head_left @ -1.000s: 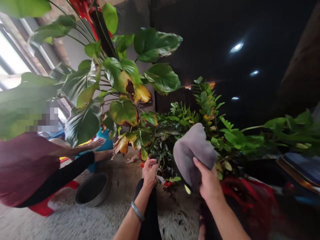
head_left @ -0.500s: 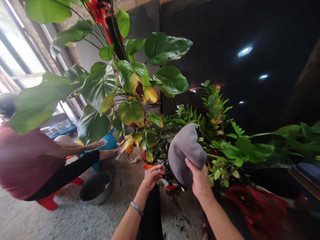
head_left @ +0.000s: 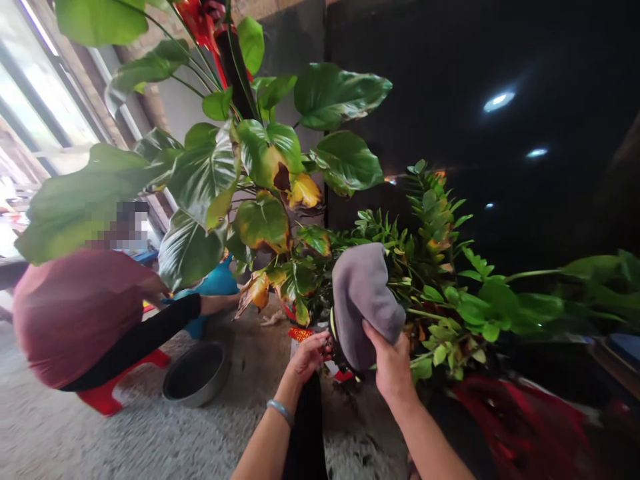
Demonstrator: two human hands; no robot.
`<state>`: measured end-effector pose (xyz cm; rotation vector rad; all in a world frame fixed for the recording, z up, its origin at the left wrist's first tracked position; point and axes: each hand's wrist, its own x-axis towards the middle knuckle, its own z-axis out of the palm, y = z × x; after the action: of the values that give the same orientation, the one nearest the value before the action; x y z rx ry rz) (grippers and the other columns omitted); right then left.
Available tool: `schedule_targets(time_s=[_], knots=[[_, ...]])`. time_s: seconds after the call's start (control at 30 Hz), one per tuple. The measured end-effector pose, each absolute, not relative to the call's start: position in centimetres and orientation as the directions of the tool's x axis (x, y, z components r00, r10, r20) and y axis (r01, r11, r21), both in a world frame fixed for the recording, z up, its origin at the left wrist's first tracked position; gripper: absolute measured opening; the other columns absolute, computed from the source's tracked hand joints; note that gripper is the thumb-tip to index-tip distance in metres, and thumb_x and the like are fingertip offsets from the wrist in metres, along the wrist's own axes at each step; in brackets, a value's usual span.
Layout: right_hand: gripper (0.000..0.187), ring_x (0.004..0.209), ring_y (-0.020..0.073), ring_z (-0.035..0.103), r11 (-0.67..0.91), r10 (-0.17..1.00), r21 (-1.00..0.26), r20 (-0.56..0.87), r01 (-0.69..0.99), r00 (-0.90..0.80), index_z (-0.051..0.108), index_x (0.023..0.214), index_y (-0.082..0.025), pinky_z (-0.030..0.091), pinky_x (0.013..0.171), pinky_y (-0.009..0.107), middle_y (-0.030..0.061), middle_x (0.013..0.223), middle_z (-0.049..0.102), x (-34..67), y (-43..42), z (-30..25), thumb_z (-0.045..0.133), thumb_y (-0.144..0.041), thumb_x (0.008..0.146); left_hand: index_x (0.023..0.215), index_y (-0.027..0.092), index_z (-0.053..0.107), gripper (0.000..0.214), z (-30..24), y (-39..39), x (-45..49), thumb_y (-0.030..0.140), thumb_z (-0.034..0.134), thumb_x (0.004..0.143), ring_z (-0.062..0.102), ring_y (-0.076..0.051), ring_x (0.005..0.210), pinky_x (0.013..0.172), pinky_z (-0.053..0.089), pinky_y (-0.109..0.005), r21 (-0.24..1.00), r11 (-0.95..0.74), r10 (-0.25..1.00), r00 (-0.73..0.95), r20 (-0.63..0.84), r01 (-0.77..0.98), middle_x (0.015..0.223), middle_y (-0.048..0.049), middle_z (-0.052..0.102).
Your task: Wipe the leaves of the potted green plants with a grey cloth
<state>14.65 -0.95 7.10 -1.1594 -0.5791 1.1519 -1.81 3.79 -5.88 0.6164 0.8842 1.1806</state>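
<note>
A basin (head_left: 204,395) stands on the floor (head_left: 165,443) near a person (head_left: 85,317) on a red stool (head_left: 103,398).

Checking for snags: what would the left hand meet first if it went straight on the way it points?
Probably the lower left edge of the grey cloth, held by the right hand; the left hand points towards it. Depth is unclear, so dark foliage beside it could come first.

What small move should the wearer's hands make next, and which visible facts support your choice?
Probably the left hand should gently steady the low, dark foliage beside the grey cloth. Its curled fingers are close to those leaves, though whether they touch is unclear, while the right hand is occupied gripping the cloth.
</note>
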Motion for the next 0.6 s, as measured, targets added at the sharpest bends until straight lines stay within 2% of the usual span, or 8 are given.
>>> schedule_targets(time_s=[0.07, 0.17, 0.23, 0.33, 0.4, 0.47, 0.5, 0.6], knots=[[0.037, 0.094, 0.0320, 0.068, -0.086, 0.910, -0.886, -0.256, -0.456, 0.325, 0.072, 0.075, -0.019, 0.052, 0.082, 0.039, 0.0060, 0.082, 0.077, 14.8, 0.0, 6.1, 0.079, -0.037, 0.043, 0.077, 0.012, 0.072, 0.034, -5.9, 3.8, -1.9, 0.027, 0.084, 0.049, 0.059, -0.015, 0.063, 0.062, 0.048, -0.029, 0.766, 0.307, 0.950, 0.136, -0.281, -0.565, 0.075, -0.0054, 0.070], [0.032, 0.089, 0.0342, 0.069, -0.326, 0.837, -0.761, -0.509, -0.562, 0.204, 0.071, 0.067, -0.019, 0.054, 0.078, 0.042, 0.0059, 0.073, 0.076, 14.2, -2.0, 3.1, 0.079, -0.037, 0.042, 0.081, 0.014, 0.073, 0.030, -6.1, 4.0, -2.1, 0.023, 0.081, 0.053, 0.061, -0.016, 0.065, 0.065, 0.049, -0.029, 0.706, 0.310, 0.939, 0.087, -0.334, -0.637, 0.076, -0.0046, 0.071], [0.030, 0.087, 0.0338, 0.069, -0.419, 0.799, -0.723, -0.581, -0.549, 0.155, 0.070, 0.064, -0.020, 0.055, 0.076, 0.041, 0.0062, 0.073, 0.076, 13.8, -4.4, 2.1, 0.079, -0.038, 0.042, 0.081, 0.014, 0.073, 0.025, -6.3, 4.0, -2.1, 0.022, 0.077, 0.057, 0.064, -0.019, 0.070, 0.070, 0.050, -0.032, 0.693, 0.295, 0.932, 0.039, -0.360, -0.657, 0.074, -0.0054, 0.071], [0.031, 0.085, 0.0320, 0.070, -0.403, 0.858, -0.784, -0.503, -0.472, 0.104, 0.072, 0.068, -0.020, 0.054, 0.076, 0.039, 0.0058, 0.076, 0.077, 13.5, -6.0, 3.7, 0.080, -0.038, 0.044, 0.072, 0.016, 0.072, 0.012, -6.5, 3.9, -2.1, 0.026, 0.069, 0.068, 0.066, -0.028, 0.087, 0.078, 0.051, -0.038, 0.704, 0.260, 0.923, -0.046, -0.383, -0.661, 0.066, -0.0065, 0.070], [0.036, 0.087, 0.0315, 0.069, -0.265, 0.941, -0.865, -0.328, -0.426, 0.080, 0.074, 0.075, -0.018, 0.052, 0.081, 0.039, 0.0059, 0.079, 0.077, 13.6, -4.8, 5.7, 0.081, -0.036, 0.045, 0.065, 0.017, 0.070, 0.016, -6.5, 3.7, -2.2, 0.031, 0.066, 0.072, 0.064, -0.031, 0.094, 0.080, 0.050, -0.041, 0.713, 0.239, 0.918, -0.087, -0.388, -0.659, 0.063, -0.0066, 0.069], [0.040, 0.089, 0.0313, 0.069, -0.129, 0.980, -0.900, -0.179, -0.416, 0.082, 0.075, 0.080, -0.018, 0.050, 0.086, 0.039, 0.0057, 0.082, 0.077, 13.8, -2.9, 6.7, 0.082, -0.035, 0.044, 0.065, 0.017, 0.068, 0.017, -6.4, 3.5, -2.3, 0.034, 0.069, 0.069, 0.063, -0.031, 0.096, 0.082, 0.050, -0.041, 0.723, 0.207, 0.925, -0.110, -0.365, -0.659, 0.066, -0.0065, 0.070], [0.041, 0.090, 0.0313, 0.069, -0.111, 0.982, -0.901, -0.163, -0.420, 0.091, 0.075, 0.080, -0.018, 0.050, 0.086, 0.040, 0.0054, 0.082, 0.077, 13.9, -2.0, 6.6, 0.082, -0.035, 0.044, 0.067, 0.017, 0.068, 0.018, -6.4, 3.5, -2.3, 0.034, 0.072, 0.065, 0.063, -0.030, 0.096, 0.083, 0.050, -0.040, 0.729, 0.184, 0.930, -0.123, -0.346, -0.660, 0.070, -0.0063, 0.070], [0.033, 0.084, 0.0331, 0.070, -0.179, 0.959, -0.896, -0.251, -0.406, 0.129, 0.075, 0.074, -0.018, 0.052, 0.079, 0.042, 0.0057, 0.075, 0.077, 14.3, -1.7, 4.2, 0.080, -0.037, 0.048, 0.078, 0.018, 0.068, 0.025, -6.2, 4.0, -2.4, 0.035, 0.073, 0.060, 0.064, -0.023, 0.089, 0.080, 0.051, -0.034, 0.745, 0.094, 0.940, -0.187, -0.285, -0.661, 0.086, -0.0051, 0.071]])
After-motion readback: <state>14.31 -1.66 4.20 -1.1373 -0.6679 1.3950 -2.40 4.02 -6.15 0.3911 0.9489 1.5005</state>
